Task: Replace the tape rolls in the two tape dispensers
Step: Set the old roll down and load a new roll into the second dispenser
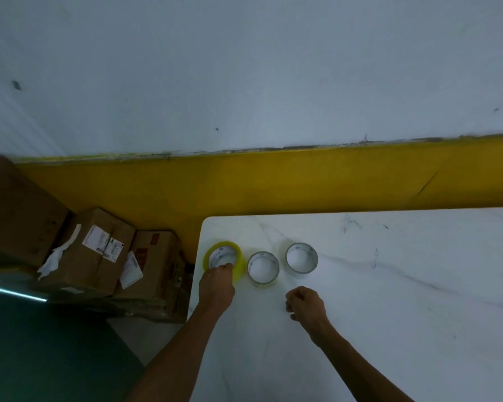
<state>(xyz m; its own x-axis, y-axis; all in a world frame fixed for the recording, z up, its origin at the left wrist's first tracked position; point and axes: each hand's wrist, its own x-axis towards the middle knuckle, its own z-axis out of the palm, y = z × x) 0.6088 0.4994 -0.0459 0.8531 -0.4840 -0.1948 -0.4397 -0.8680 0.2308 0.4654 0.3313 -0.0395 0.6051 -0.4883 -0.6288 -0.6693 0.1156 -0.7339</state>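
**Barely started, no dispensers anywhere in view**

Three tape rolls lined up near the left edge of the white marble-look table (389, 285). Left hand (217, 287) gripping the near rim of the fat glossy yellow tape roll (222, 258). Right hand (305, 304) loosely curled, holding nothing. Middle clear roll (263, 268) and right clear roll (301, 257) thin, nearly spent-looking rings. Taped cardboard boxes (99, 250) on the floor at left. Looks like all the swapping left to do.
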